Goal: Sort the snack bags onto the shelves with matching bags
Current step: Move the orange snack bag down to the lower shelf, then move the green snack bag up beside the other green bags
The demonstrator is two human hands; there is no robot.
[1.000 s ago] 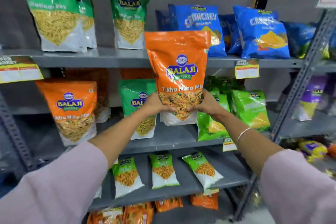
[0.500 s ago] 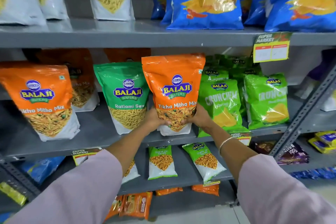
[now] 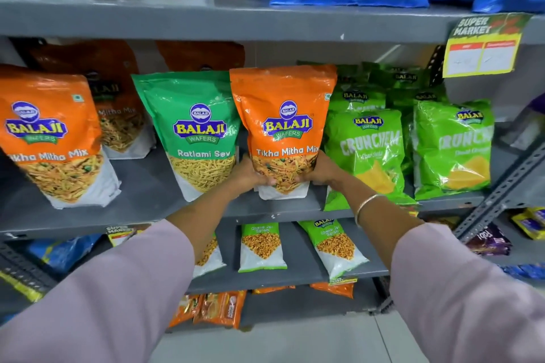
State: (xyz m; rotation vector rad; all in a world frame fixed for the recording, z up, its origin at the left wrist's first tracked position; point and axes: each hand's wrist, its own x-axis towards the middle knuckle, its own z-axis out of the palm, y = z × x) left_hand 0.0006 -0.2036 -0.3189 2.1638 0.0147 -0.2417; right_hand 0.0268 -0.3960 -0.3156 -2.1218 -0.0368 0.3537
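Both hands — left hand [image 3: 246,172] and right hand [image 3: 323,171] — are gripping the Tikha Mitha Mix bag [image 3: 283,127] (upright), risking misplacement beside the Ratlami Sev bag [image 3: 191,135].

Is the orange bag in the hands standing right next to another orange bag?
No, the held Tikha Mitha Mix bag stands between a green Ratlami Sev bag and a green Crunchem bag.

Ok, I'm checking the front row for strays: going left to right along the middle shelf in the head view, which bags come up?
Orange Tikha Mitha bag → green Ratlami Sev bag → held Tikha Mitha bag → Crunchem bag → second Crunchem bag.
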